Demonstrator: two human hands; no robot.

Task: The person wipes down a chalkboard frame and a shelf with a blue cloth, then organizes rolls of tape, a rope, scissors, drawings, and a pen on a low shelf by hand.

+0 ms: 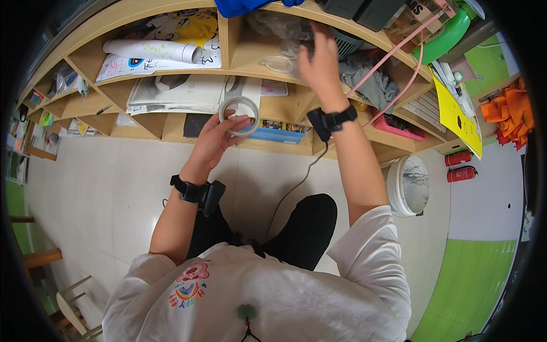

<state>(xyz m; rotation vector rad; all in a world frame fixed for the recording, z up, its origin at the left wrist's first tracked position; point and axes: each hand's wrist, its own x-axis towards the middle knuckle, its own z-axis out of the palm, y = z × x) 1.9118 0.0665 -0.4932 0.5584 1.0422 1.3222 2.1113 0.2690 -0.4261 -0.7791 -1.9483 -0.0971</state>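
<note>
My left hand (220, 136) holds a roll of tape (239, 116) upright by its ring, in front of the lower shelves. My right hand (321, 64) reaches into an upper compartment of the wooden shelf unit (265, 77), fingers extended beside crumpled clear plastic bags (290, 47). Whether its fingertips touch the bags is hidden. Just right of that hand are a grey-green plastic basket (345, 45) and a grey cloth (372, 81). A rolled white paper (151, 50) lies on drawings in the compartment to the left.
Stacked papers (175, 92) and a blue tray of small colourful items (277, 133) fill lower compartments. Pink tubing (395, 47) hangs at the right, near a yellow sheet (455, 111). A white bucket (408, 186) and red fire extinguishers (461, 174) stand on the right. A cable hangs from my right wrist.
</note>
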